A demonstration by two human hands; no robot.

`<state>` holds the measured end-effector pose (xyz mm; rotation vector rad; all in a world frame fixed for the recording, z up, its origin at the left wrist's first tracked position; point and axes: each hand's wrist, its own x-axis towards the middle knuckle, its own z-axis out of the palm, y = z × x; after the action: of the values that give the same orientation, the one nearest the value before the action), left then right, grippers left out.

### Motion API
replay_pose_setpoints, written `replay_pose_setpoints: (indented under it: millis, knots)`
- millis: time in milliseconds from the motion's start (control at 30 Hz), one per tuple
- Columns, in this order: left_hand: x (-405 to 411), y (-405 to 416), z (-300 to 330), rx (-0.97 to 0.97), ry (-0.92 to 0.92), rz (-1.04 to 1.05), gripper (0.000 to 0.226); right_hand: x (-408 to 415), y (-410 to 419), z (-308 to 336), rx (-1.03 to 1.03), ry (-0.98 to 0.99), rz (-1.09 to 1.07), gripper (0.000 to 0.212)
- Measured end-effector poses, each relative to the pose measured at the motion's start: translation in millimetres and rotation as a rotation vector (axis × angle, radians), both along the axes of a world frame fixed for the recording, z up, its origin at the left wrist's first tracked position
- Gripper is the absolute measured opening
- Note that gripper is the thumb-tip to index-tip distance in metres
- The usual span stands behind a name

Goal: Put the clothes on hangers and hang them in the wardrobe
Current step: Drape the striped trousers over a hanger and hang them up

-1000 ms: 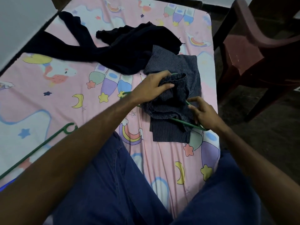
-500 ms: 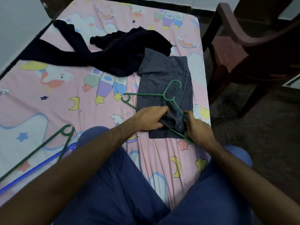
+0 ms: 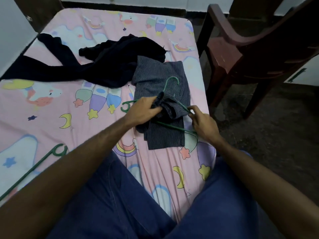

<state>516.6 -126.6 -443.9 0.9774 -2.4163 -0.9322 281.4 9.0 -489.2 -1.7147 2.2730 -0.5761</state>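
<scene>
Lifting bunched striped garment higher than before, hands gripping green hanger

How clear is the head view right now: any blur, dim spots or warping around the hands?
Head view: dim, flat light, no glare; the black clothes lose all fold detail. Left hand and right hand are slightly soft, yet the striped garment and green hanger read clearly. Wide-angle warping bends the bed edge and chair.
</scene>
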Motion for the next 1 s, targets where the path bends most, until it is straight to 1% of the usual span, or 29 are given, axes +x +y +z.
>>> replay_pose_setpoints:
  millis: [100,133,200,267,300,333,367,400,433,467,500,533,567,600,633,667,700,733,867,1000]
  knots:
    - [3,-4,9,0.061,0.052,-0.044,0.017,-18,-26,13,0.005,-0.008,0.030,0.036]
    - [3,-5,11,0.068,0.061,-0.062,0.020,-26,-37,15,0.002,-0.020,0.049,0.037]
    - [4,-9,13,0.119,0.069,-0.080,0.033,-43,-62,16,-0.039,-0.087,0.068,0.027]
    - [4,-13,17,0.225,0.066,-0.122,0.042,-58,-89,17,-0.091,-0.228,0.022,0.017]
    - [3,-15,19,0.266,0.016,-0.191,0.042,-62,-100,17,-0.105,-0.324,-0.011,0.014]
    - [2,-18,20,0.279,-0.095,-0.290,0.039,-67,-110,15,-0.097,-0.423,-0.027,0.013]
    - [1,-19,21,0.291,-0.248,-0.409,0.035,-69,-118,13,-0.073,-0.493,-0.015,0.011]
    - [-1,-21,21,0.312,-0.401,-0.505,0.033,-72,-124,9,-0.043,-0.506,0.015,0.010]
    - [-3,-23,18,0.333,-0.488,-0.573,0.037,-74,-129,5,-0.012,-0.487,0.048,0.010]
    - [-6,-26,15,0.317,-0.477,-0.607,0.044,-75,-134,3,0.016,-0.466,0.069,0.009]
    - [-9,-33,8,0.240,-0.403,-0.599,0.050,-77,-138,1,0.047,-0.462,0.070,0.009]
    - [-14,-41,1,0.086,-0.326,-0.556,0.055,-78,-143,0,0.074,-0.466,0.062,0.009]
    - [-20,-53,-10,-0.122,-0.293,-0.503,0.057,-80,-147,0,0.091,-0.458,0.058,0.008]
    - [-26,-67,-21,-0.340,-0.331,-0.465,0.060,-83,-152,0,0.095,-0.445,0.055,0.008]
    - [-33,-79,-33,-0.500,-0.419,-0.446,0.062,-85,-157,0,0.090,-0.433,0.057,0.009]
    - [-38,-88,-45,-0.583,-0.514,-0.456,0.064,-88,-162,-1,0.078,-0.423,0.061,0.012]
    - [-43,-93,-59,-0.621,-0.572,-0.481,0.066,-91,-169,-1,0.067,-0.404,0.063,0.014]
    - [-45,-95,-72,-0.629,-0.590,-0.501,0.067,-93,-175,-1,0.060,-0.385,0.063,0.014]
    - [-45,-88,-103,-0.749,-0.501,-0.453,0.065,-110,-217,4,0.038,-0.280,0.028,0.015]
    - [-46,-91,-112,-0.692,-0.442,-0.471,0.065,-133,-282,17,-0.038,-0.250,-0.059,0.014]
